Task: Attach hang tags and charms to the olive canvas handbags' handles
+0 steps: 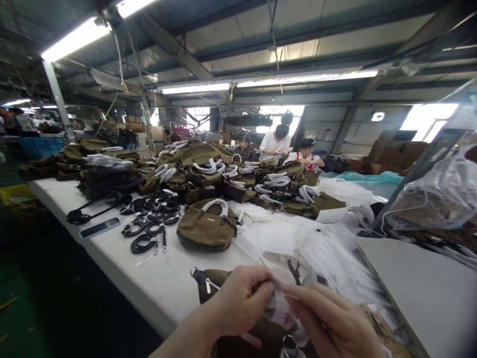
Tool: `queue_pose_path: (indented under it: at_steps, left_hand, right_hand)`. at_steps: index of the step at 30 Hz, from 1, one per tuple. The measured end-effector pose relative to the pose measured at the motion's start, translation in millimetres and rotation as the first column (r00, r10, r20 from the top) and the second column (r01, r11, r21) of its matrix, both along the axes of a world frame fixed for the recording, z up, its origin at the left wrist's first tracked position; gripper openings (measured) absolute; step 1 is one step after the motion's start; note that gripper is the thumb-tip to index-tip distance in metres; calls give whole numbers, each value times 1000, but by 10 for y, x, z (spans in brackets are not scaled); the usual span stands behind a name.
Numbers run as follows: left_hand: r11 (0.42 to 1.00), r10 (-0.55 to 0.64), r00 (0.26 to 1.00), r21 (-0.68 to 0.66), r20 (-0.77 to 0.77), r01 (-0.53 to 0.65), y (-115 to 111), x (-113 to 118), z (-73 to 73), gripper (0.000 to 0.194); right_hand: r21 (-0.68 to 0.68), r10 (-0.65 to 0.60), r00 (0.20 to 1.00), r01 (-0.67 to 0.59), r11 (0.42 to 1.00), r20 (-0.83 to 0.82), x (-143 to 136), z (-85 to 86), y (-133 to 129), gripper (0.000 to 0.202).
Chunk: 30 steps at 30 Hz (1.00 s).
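Olive cloth fills the lower part of the head view: a bag lies on the white table just under both hands, its zip showing at the upper left and a metal ring near the bottom edge. Between the hands, above the bag, is a piece of clear film. The left hand has thumb and forefinger closed in a pinch on it, the other fingers curled in. The right hand meets it from the other side, fingers straighter and tips brought together on the film; blur there makes it hard to say how firmly. Beyond stand a second bag with wrapped handles, coiled black straps, a phone and a large heap of bags. White sheets spread close to the hands.

What could go wrong, I judge: pulling too hard from both sides could tear the film, since it looks thin. It might also snag on the ring if it drags low, or slip from the fingertips, as the hold is small.
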State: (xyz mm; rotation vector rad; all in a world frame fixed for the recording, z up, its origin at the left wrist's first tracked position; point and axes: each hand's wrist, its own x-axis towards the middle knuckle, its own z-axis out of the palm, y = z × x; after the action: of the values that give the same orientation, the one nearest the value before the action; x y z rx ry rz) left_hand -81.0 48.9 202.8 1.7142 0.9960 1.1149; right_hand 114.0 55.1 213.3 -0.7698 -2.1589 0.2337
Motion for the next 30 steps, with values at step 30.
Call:
queue_pose_path:
  at_steps: [30]
  left_hand:
    - [994, 106, 984, 44, -143, -101, -118, 18, -89, 39]
  right_hand:
    - [-309, -53, 996, 73, 948, 73, -225, 169, 91, 31]
